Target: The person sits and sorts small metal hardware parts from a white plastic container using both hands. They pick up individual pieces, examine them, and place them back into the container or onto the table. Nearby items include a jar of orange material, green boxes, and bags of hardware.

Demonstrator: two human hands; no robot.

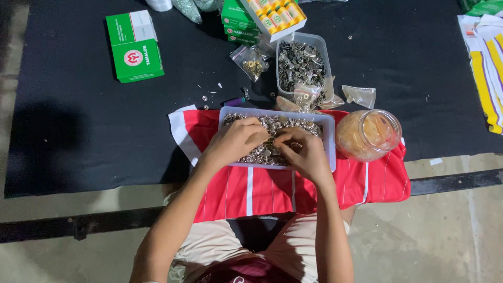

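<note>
A white rectangular tray (pixel 330 137) full of small silver metal snap pieces rests on a red cloth with white stripes (pixel 246 189) in front of me. My left hand (pixel 234 141) reaches into the tray, its fingers curled down onto the metal pieces. My right hand (pixel 307 153) lies beside it over the tray, fingertips pinched on small pieces at the middle. The two hands almost touch. What sits between the fingers is too small to tell apart.
A clear jar (pixel 368 134) of pale orange pieces lies right of the tray. Behind stand a clear tub (pixel 303 62) of dark metal parts, small plastic bags (pixel 252 61), green boxes (pixel 135 46) and a box of thread spools (pixel 275 15). Yellow-white cloth (pixel 487 63) lies far right.
</note>
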